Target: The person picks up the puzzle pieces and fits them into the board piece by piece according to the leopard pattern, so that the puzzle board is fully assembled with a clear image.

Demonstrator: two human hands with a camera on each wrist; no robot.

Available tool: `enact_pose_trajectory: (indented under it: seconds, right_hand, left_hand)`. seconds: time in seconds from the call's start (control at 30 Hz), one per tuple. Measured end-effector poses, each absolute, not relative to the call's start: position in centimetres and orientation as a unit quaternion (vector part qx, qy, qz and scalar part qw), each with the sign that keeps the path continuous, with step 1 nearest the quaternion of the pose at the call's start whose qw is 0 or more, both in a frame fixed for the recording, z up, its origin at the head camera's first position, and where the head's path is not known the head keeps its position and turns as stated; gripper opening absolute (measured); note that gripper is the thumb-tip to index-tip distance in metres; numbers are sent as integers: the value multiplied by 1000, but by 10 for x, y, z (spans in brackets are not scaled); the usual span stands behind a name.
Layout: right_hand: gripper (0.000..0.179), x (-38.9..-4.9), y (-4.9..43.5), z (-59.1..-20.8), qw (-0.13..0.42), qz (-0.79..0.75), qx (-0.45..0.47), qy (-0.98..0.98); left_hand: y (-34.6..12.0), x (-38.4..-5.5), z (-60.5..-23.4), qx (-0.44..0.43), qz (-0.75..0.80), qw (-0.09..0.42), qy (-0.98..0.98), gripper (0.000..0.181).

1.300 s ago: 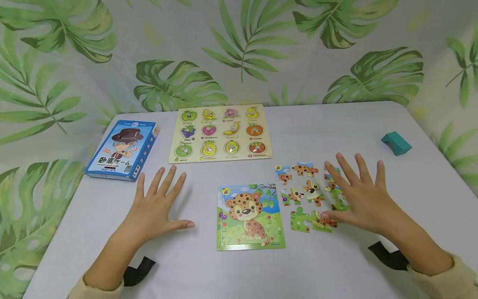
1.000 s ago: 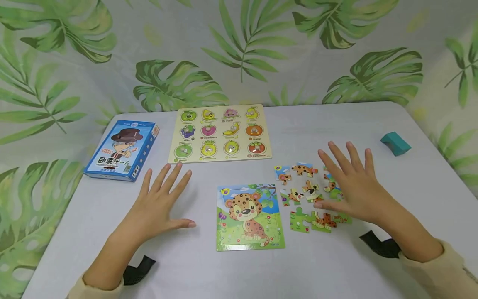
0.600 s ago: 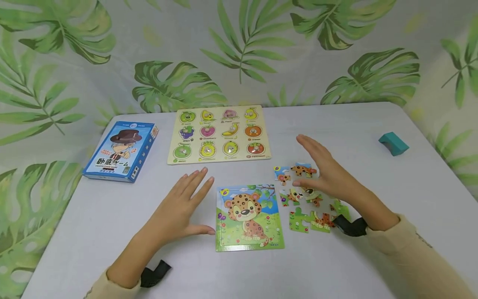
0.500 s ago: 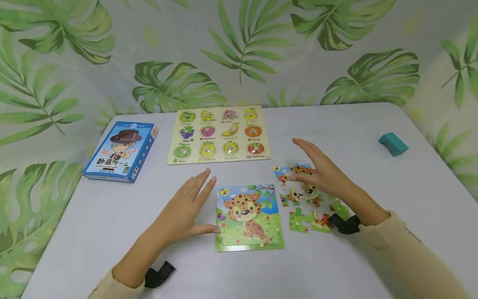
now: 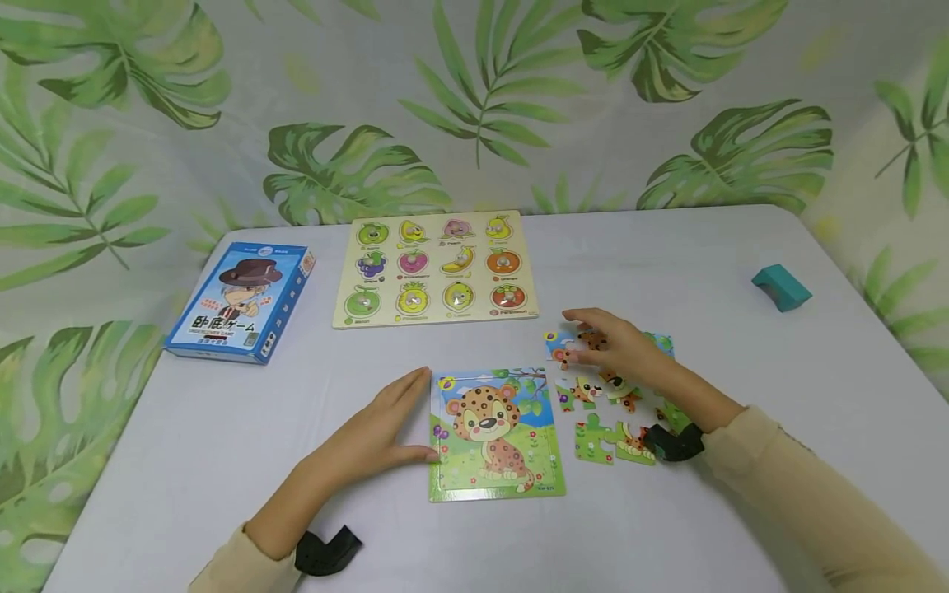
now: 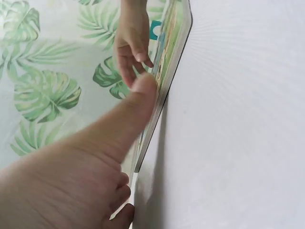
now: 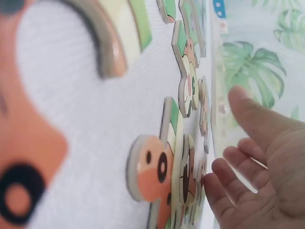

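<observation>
A square leopard picture puzzle board (image 5: 497,449) lies flat on the white table. My left hand (image 5: 374,436) is at its left side, fingers extended along the edge and thumb tip over the frame's border. To the right of the board lie several loose jigsaw pieces (image 5: 595,441) with leopard and grass prints. Over the upper pieces hovers my right hand (image 5: 630,354), thumb and fingers apart and slightly bent, partly hiding them. In the right wrist view, nothing sits between the right hand's (image 7: 281,171) thumb and fingers, with an orange spotted piece (image 7: 150,164) beside them.
Behind the board lies a wooden fruit peg puzzle (image 5: 437,317). A blue card game box (image 5: 237,301) is at the back left, and a teal arch block (image 5: 786,287) at the far right. A leaf-print cloth (image 5: 504,181) hangs behind the table (image 5: 474,548).
Both hands have moved inward and lowered. The left hand has come to the leopard board's left edge; the right hand has swung left over the upper loose pieces, its spread fingers drawing together.
</observation>
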State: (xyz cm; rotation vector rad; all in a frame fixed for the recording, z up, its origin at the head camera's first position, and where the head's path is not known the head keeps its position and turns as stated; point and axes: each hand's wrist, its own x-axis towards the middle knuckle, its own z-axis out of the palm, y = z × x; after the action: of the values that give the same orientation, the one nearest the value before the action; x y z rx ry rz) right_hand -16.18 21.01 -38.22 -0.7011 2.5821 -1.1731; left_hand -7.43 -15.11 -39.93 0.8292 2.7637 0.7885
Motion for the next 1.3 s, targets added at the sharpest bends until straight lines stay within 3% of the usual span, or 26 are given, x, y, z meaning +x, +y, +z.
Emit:
enact_pose_trajectory:
  seconds: [0.37, 0.67, 1.0, 1.13, 1.3]
  right_hand:
    - [51, -170, 211, -391, 96, -311, -290, 900]
    - [45, -163, 204, -377, 74, -293, -294, 907]
    - [45, -126, 170, -337, 33, -350, -331, 875]
    - [45, -111, 146, -344, 14, -351, -354, 867]
    - [46, -98, 118, -364, 35, -337, -345, 875]
  left_hand:
    - [-154, -79, -406, 301, 256, 72, 916, 91]
    - [-155, -80, -408, 306, 256, 68, 915, 91]
    - [-156, -81, -409, 305, 252, 68, 916, 91]
    - [-156, -81, -409, 310, 248, 63, 916, 90]
    - [-156, -81, -410, 316, 241, 52, 916, 87]
